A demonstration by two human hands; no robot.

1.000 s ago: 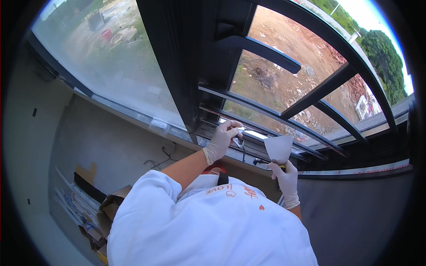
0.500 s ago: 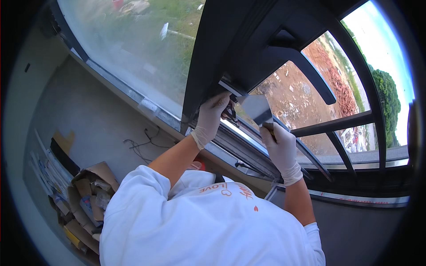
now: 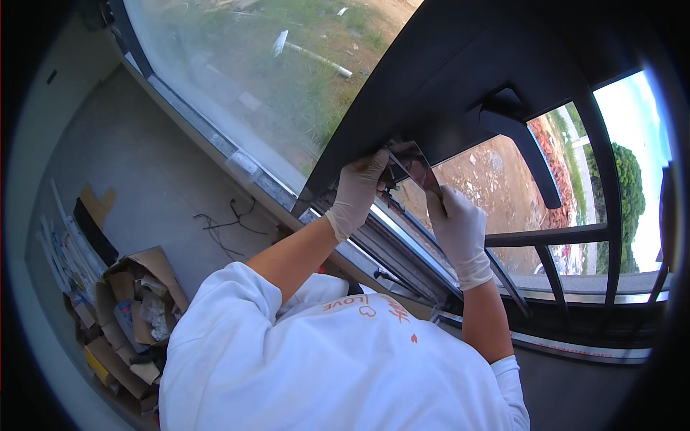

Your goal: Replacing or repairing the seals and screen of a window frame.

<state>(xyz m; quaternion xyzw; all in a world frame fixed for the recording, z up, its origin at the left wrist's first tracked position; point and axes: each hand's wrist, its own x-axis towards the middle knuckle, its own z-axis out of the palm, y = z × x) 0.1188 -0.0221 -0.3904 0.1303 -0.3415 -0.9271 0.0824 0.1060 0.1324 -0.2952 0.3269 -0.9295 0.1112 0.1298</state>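
In white gloves, both my hands are raised at a dark window frame (image 3: 424, 86). My right hand (image 3: 458, 228) is closed around the handle of a putty knife. The putty knife's broad shiny blade (image 3: 415, 164) points up and left, toward the frame and close to my left fingertips. My left hand (image 3: 361, 188) is closed, its fingers pinched beside the blade near the frame's lower corner. Something dark and crumpled shows at those fingers, too small to make out. Most of the putty knife's handle is hidden by my right hand.
A dark window handle (image 3: 528, 147) juts out right of my hands, above dark bars (image 3: 550, 235). A metal sill track (image 3: 402, 233) runs below. Cloudy glass (image 3: 244, 79) stands at left. On the floor are a cardboard box of scraps (image 3: 147, 287) and black cables (image 3: 226, 226).
The putty knife's blade has tilted and now meets the frame nearer my left fingers. My view has turned, so the window and floor appear shifted. Both hands keep their grips.
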